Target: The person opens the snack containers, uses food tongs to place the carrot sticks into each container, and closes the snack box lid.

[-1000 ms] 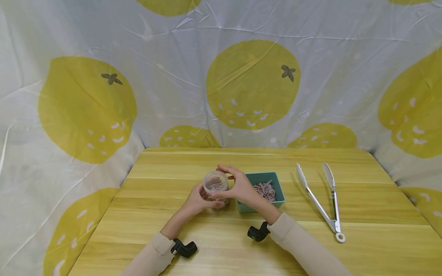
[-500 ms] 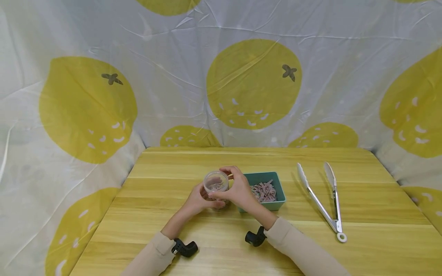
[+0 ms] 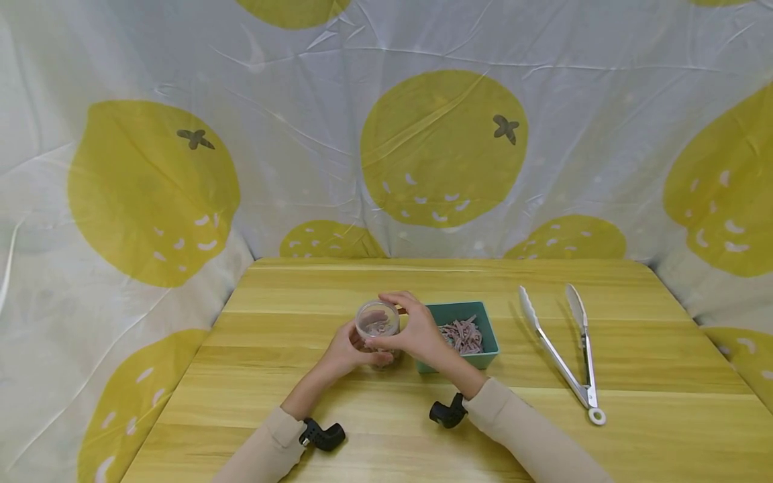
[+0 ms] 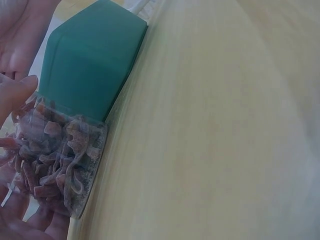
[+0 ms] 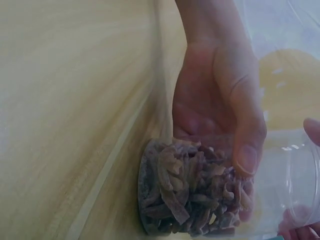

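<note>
An upright clear plastic jar (image 3: pixel 377 318) stands left of the middle of the table, between both hands. Brownish-purple dried strips (image 5: pixel 172 185) fill its lower part, and above them the wall is see-through. My left hand (image 3: pixel 343 352) grips the jar's body from the left, its thumb across the near side. At the top, my right hand (image 3: pixel 419 333) holds the clear rim with fingers at the far side and thumb at the near side. The base sits right at the tabletop in the right wrist view.
A teal box (image 3: pixel 477 362) with more of the strips stands just right of the jar, partly behind my right hand. Farther right lie spread metal tongs (image 3: pixel 561 365) with white tips. A curtain with lemon prints (image 3: pixel 443 147) hangs behind the wooden table (image 3: pixel 314 282).
My right wrist and forearm have shifted slightly left and toward me, with the fingers still on the jar's rim. The left hand and the jar look nearly unmoved.
</note>
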The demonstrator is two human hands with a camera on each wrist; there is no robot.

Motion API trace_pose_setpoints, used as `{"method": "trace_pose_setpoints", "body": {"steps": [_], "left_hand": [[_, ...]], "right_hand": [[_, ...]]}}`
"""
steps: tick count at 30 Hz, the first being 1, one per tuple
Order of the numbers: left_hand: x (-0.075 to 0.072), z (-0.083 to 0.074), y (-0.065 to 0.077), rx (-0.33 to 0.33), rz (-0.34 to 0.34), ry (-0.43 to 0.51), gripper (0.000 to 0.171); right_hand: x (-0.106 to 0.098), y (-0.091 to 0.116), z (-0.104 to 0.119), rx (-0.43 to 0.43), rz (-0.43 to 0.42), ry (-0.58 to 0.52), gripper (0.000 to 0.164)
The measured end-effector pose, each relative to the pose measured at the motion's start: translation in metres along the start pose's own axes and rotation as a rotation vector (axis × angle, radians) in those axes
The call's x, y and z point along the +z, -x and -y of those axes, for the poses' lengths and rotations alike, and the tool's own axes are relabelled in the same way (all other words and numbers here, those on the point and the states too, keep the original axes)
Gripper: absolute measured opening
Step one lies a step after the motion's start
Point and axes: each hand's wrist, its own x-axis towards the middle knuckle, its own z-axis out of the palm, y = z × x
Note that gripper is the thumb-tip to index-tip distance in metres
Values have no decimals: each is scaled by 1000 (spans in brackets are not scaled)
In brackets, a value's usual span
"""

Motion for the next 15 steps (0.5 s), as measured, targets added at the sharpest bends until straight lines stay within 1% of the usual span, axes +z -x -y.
{"method": "trace_pose_setpoints", "body": {"steps": [3,9,12,15], "left_hand": [[1,0,0,-5,-8,8,76],[2,-2,1,-11,-30,5,76],[3,-2,1,-13,-36,0,76],[3,-2,1,-21,-38,1,75]], "right_hand": [[3,2,2,10,-44,6,74],[9,6,3,-10,-118,20,74],[11,7,4,-19,-127,18,75],[10,6,4,-10,-109,10,78]]}}
